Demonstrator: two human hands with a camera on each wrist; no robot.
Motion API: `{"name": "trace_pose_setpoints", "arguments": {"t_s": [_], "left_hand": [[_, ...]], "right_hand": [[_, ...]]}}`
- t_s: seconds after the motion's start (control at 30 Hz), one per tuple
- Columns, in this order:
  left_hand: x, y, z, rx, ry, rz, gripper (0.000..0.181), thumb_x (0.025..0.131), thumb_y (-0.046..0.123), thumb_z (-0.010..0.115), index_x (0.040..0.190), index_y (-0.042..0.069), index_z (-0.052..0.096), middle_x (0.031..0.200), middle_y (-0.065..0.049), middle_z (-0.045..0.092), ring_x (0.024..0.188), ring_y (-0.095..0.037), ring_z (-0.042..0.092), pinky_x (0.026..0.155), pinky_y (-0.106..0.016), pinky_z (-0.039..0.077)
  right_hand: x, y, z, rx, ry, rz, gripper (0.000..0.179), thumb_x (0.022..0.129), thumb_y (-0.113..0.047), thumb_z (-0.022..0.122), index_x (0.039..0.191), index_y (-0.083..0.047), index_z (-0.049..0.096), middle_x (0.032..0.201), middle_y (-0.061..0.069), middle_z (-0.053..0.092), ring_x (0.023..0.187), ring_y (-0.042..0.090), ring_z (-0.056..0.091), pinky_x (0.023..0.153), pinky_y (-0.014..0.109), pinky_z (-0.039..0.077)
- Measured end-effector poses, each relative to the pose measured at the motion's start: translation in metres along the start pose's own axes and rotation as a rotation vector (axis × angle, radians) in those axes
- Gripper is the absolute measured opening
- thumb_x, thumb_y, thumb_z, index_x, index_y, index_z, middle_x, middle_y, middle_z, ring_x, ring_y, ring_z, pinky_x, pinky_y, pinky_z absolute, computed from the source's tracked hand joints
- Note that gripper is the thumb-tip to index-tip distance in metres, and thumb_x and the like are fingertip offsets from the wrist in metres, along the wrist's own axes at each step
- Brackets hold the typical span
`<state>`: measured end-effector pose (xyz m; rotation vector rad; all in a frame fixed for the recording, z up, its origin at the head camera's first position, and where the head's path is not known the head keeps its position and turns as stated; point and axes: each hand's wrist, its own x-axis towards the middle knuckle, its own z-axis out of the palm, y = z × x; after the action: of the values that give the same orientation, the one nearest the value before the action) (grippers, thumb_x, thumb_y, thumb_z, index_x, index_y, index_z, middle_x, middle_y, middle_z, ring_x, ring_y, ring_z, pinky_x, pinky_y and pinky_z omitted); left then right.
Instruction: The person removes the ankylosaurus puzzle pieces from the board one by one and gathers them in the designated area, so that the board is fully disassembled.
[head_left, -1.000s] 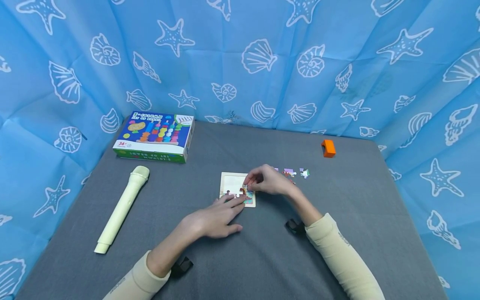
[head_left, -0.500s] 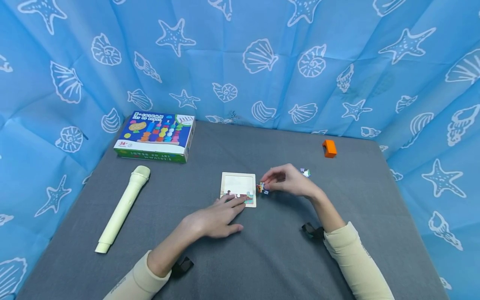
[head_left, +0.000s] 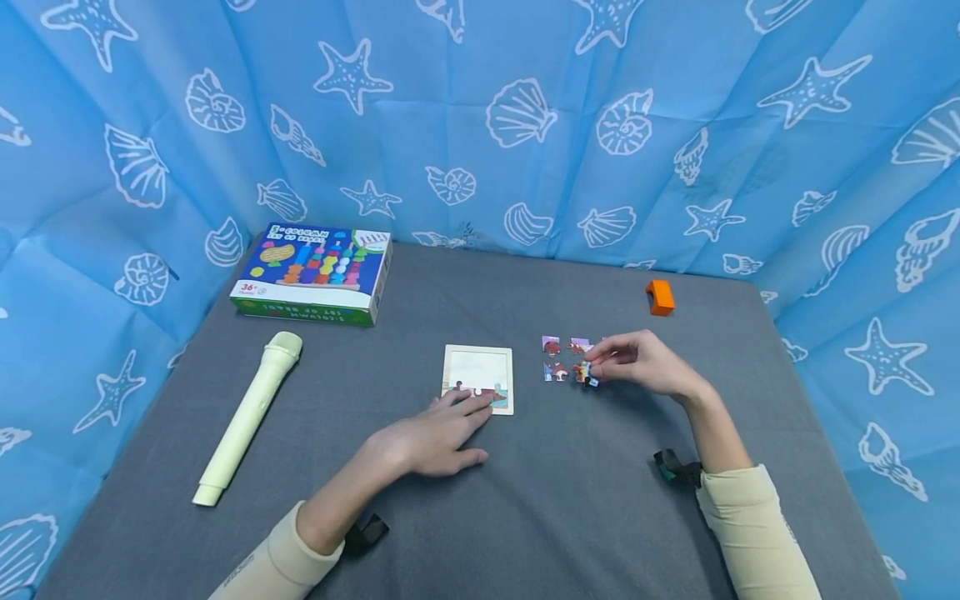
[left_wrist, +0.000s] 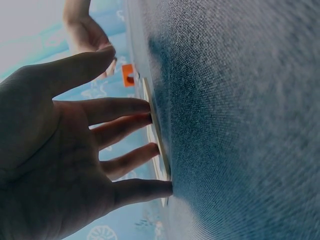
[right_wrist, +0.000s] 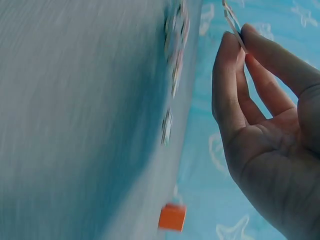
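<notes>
My left hand (head_left: 438,435) rests its spread, straight fingers on the lower edge of a square wooden puzzle tray (head_left: 446,367). Along the bottom of that tray lies a row of fitted pieces (head_left: 495,396), partly covered by the fingers. To the right, my right hand (head_left: 637,363) pinches a colourful jigsaw piece (head_left: 587,375) between thumb and fingertips. The right wrist view shows this jigsaw piece (right_wrist: 233,25) edge-on, lifted off the table. Loose pieces lie close by, among them a reddish one (head_left: 551,346) and one below it (head_left: 555,372); the hand hides part of the group.
A boxed bead set (head_left: 311,271) lies at the back left, with a pale yellow microphone-shaped object (head_left: 247,421) in front of it. An orange arch block (head_left: 660,297) stands at the back right. A blue shell-print curtain (head_left: 480,125) borders the grey table (head_left: 525,517).
My right hand has lifted the jigsaw piece out of the tray and carried it right, to the loose pieces. The tray's upper right part is now bare. My left hand has stayed put.
</notes>
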<state>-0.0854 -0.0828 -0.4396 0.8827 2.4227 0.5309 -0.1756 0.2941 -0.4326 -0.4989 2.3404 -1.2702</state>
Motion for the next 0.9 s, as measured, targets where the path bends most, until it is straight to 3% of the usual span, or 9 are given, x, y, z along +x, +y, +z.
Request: {"name": "trace_pose_setpoints", "arguments": {"t_s": [0.3, 0.57, 0.9], "left_hand": [[0.000, -0.001, 0.003, 0.010, 0.019, 0.008, 0.069, 0.111, 0.037, 0.062, 0.168, 0.005, 0.039, 0.183, -0.004, 0.026, 0.170, -0.038, 0.021, 0.133, -0.066, 0.027], [-0.003, 0.001, 0.007, 0.018, 0.040, -0.005, 0.070, 0.111, 0.036, 0.064, 0.169, 0.006, 0.038, 0.183, -0.004, 0.025, 0.170, -0.037, 0.022, 0.132, -0.069, 0.027], [-0.003, 0.000, 0.015, -0.026, 0.075, -0.014, 0.069, 0.111, 0.039, 0.062, 0.168, 0.007, 0.041, 0.183, -0.004, 0.023, 0.171, -0.037, 0.016, 0.133, -0.072, 0.022]], "right_hand": [[-0.017, 0.020, -0.025, -0.098, 0.029, 0.083, 0.025, 0.104, -0.008, 0.072, 0.125, 0.003, 0.077, 0.119, 0.022, 0.079, 0.090, 0.004, 0.072, 0.083, 0.023, 0.062], [-0.017, 0.029, -0.027, -0.179, 0.029, 0.112, 0.025, 0.103, -0.007, 0.072, 0.125, 0.003, 0.078, 0.122, 0.023, 0.079, 0.093, 0.004, 0.069, 0.083, 0.019, 0.060], [-0.017, 0.022, -0.029, -0.270, 0.083, 0.139, 0.025, 0.102, -0.012, 0.075, 0.125, -0.001, 0.080, 0.122, 0.020, 0.080, 0.094, 0.012, 0.067, 0.079, 0.019, 0.056]]}}
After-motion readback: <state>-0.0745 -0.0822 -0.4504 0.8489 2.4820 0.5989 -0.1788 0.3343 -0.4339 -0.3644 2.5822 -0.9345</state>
